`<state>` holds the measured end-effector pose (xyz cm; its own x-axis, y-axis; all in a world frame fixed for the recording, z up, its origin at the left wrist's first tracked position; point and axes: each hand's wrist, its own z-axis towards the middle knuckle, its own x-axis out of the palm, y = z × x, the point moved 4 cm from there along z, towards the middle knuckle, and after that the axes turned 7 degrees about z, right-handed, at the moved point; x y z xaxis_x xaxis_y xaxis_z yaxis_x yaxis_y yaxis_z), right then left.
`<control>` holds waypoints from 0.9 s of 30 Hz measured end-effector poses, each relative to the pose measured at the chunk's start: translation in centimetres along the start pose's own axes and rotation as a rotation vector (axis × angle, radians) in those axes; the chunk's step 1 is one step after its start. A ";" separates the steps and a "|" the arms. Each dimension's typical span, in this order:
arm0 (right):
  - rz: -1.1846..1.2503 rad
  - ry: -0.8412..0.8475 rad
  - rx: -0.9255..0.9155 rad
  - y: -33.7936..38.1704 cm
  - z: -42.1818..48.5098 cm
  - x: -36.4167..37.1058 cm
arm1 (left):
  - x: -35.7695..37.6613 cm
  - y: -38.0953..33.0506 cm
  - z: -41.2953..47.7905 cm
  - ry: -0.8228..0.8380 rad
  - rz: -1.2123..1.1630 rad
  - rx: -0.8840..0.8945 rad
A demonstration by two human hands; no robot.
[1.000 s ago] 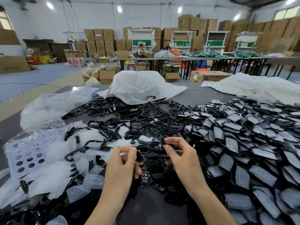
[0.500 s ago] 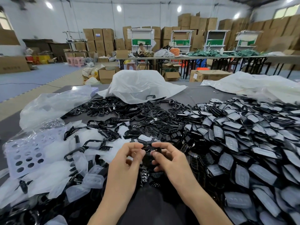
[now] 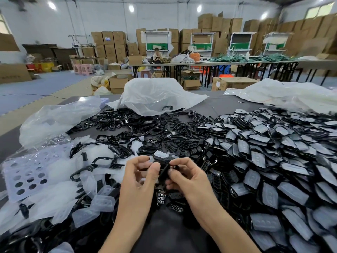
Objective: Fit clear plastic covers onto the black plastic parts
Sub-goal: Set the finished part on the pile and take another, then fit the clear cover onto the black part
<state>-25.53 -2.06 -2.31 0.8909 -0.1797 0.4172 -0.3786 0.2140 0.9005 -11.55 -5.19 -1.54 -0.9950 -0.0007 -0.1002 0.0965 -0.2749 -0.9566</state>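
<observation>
Left grip (image 3: 140,177) and right grip (image 3: 186,178) pinch one black part (image 3: 164,173) between curled fingers, low over the bench (image 3: 228,105). Whether a clear cover sits on it — I cannot tell. Uneven thumb pressure could seat one crooked, or flick it into the loose pile (image 3: 164,136).

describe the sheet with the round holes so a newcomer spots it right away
Start at the dark grey work table and go to its left edge, left of the person's left hand. A flat pale lilac plastic sheet lies there among the clear plastic covers. It alone is punched with rows of round holes.
</observation>
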 end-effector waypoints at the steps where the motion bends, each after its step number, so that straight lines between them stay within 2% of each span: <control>1: -0.001 -0.032 -0.014 0.1 0.1 -0.3 | 0.3 0.2 0.0 0.039 -0.047 -0.048; 5: -0.055 -0.112 -0.065 0.3 0.2 -1.0 | 1.5 1.4 -0.1 0.166 -0.169 -0.188; 8: -0.157 -0.111 -0.109 0.4 0.0 -0.8 | 1.7 1.8 -0.2 0.165 -0.222 -0.227; 13: -0.222 -0.077 -0.127 0.4 -0.1 -0.7 | 0.4 1.2 0.3 0.064 0.110 -0.047; 18: -0.241 -0.031 -0.095 0.2 -0.1 -0.6 | 0.0 0.0 0.2 0.029 0.303 0.152; 21: -0.232 0.010 -0.063 0.1 -0.1 -0.5 | 0.2 0.4 0.1 0.082 0.269 0.116; 27: -0.149 0.057 -0.014 0.3 0.0 -0.5 | 0.3 0.6 0.4 0.086 0.165 0.084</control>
<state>-26.04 -1.92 -2.25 0.9497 -0.1559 0.2715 -0.2384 0.2022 0.9499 -11.75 -5.70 -2.03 -0.9595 0.0291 -0.2800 0.2516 -0.3575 -0.8994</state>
